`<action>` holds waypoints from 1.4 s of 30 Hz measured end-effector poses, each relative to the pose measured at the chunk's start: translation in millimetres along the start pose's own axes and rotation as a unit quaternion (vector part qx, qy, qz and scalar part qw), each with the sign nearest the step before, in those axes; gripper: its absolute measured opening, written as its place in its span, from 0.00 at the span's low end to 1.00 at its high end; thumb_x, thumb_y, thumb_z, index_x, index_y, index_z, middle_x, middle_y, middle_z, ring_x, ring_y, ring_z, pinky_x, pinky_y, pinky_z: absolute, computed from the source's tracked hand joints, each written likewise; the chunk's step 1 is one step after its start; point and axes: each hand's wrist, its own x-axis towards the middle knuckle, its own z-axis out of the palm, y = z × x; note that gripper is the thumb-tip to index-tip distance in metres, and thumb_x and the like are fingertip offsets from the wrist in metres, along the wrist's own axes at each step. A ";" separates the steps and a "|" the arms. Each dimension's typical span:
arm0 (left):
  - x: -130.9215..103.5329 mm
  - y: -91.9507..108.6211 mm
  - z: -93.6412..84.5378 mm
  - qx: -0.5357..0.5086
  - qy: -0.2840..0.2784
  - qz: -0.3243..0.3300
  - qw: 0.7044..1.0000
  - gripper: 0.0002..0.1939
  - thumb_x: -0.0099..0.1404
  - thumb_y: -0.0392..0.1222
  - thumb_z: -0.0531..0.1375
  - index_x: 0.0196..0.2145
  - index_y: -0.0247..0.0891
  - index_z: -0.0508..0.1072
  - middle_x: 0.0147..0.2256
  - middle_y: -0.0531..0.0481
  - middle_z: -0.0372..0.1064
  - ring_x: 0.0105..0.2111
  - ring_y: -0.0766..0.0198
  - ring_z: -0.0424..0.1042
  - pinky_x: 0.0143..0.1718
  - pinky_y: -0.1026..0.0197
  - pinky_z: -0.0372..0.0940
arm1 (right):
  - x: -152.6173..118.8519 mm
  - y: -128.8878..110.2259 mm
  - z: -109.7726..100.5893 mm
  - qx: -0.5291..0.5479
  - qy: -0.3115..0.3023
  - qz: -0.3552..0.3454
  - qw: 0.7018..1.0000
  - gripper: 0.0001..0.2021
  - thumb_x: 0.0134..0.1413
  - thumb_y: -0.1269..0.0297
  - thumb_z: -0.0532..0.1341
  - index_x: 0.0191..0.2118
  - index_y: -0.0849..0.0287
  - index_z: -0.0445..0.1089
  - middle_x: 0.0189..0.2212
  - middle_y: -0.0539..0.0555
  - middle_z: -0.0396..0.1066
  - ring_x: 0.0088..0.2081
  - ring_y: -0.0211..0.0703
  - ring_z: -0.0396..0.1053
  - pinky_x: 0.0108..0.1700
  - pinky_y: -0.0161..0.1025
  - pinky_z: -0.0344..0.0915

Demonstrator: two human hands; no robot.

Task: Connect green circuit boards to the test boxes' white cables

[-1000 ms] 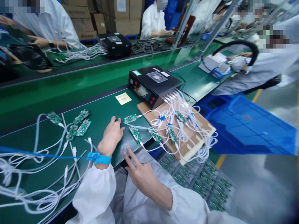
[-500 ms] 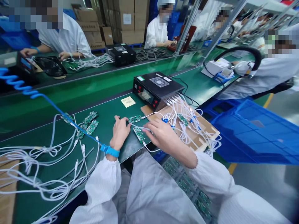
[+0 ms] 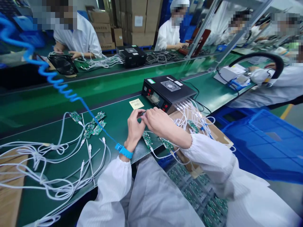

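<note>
My left hand (image 3: 136, 127) and my right hand (image 3: 158, 123) meet over the green bench, fingertips pinched together. Between them shows a sliver of a small circuit board (image 3: 143, 113), held in my left fingers; the rest is hidden. What my right fingers grip is covered by the hand itself. Just below my hands lies a green circuit board (image 3: 147, 139) with a white cable plugged into its lower end. Another cabled board (image 3: 167, 144) lies under my right wrist, by the bench edge. A blue wrist strap (image 3: 124, 151) circles my left wrist.
A black test box (image 3: 169, 91) with several white cables (image 3: 189, 110) stands behind my right hand, beside cardboard (image 3: 220, 132). Several boards (image 3: 94, 124) and looped white cables (image 3: 54, 186) lie left. A coiled blue cord (image 3: 55, 85) runs to my strap. Blue bins (image 3: 265, 142) stand right.
My hands have come together; my right hand has moved up and left to my left fingertips. The board near them is now mostly covered. The camera view has shifted slightly.
</note>
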 end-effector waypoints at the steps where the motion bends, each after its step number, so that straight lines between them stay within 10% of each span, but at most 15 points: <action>1: -0.9 -0.3 2.8 -0.007 -0.001 -0.006 1.000 0.12 0.66 0.28 0.55 0.44 0.38 0.72 0.46 0.46 0.76 0.46 0.62 0.77 0.49 0.60 0.72 | 0.1 2.1 0.8 0.001 0.000 -0.003 1.000 0.20 0.76 0.64 0.43 0.47 0.70 0.70 0.39 0.65 0.73 0.43 0.56 0.67 0.41 0.46 0.58; 13: -8.7 -4.9 15.9 -0.064 -0.023 -0.029 0.997 0.14 0.68 0.34 0.60 0.50 0.41 0.76 0.48 0.48 0.79 0.50 0.57 0.78 0.52 0.58 0.73 | 7.5 27.0 18.5 0.090 0.006 -0.072 0.993 0.13 0.69 0.67 0.52 0.43 0.69 0.72 0.36 0.62 0.71 0.39 0.51 0.64 0.45 0.46 0.61; 19: 2.9 -12.8 6.1 -0.116 0.058 -0.089 0.987 0.12 0.71 0.44 0.61 0.49 0.37 0.76 0.44 0.44 0.79 0.43 0.58 0.80 0.45 0.61 0.75 | -5.5 21.8 10.4 0.178 0.042 -0.161 0.970 0.12 0.66 0.68 0.53 0.34 0.62 0.71 0.41 0.62 0.68 0.46 0.52 0.62 0.50 0.47 0.64; 27: 20.4 -15.4 0.5 -0.299 0.122 -0.204 0.924 0.14 0.67 0.47 0.67 0.44 0.34 0.74 0.44 0.42 0.78 0.44 0.59 0.79 0.52 0.55 0.73 | -9.2 40.5 28.6 0.092 0.072 0.010 0.993 0.17 0.75 0.60 0.43 0.44 0.65 0.65 0.39 0.65 0.69 0.41 0.54 0.66 0.46 0.49 0.63; 34: 24.7 -14.5 23.2 -0.386 0.129 -0.273 0.872 0.08 0.69 0.42 0.65 0.40 0.34 0.72 0.42 0.45 0.78 0.45 0.62 0.78 0.57 0.54 0.70 | 7.6 48.8 56.7 0.263 0.037 0.065 0.962 0.12 0.73 0.63 0.49 0.49 0.64 0.66 0.40 0.62 0.75 0.38 0.49 0.72 0.39 0.40 0.63; 42: 57.9 -13.1 40.5 -0.414 0.109 -0.334 0.839 0.07 0.72 0.39 0.61 0.40 0.30 0.73 0.44 0.37 0.79 0.52 0.55 0.78 0.59 0.50 0.70 | 30.6 47.6 49.0 0.204 -0.032 0.098 0.974 0.17 0.76 0.58 0.46 0.53 0.65 0.64 0.36 0.64 0.78 0.35 0.54 0.76 0.35 0.39 0.60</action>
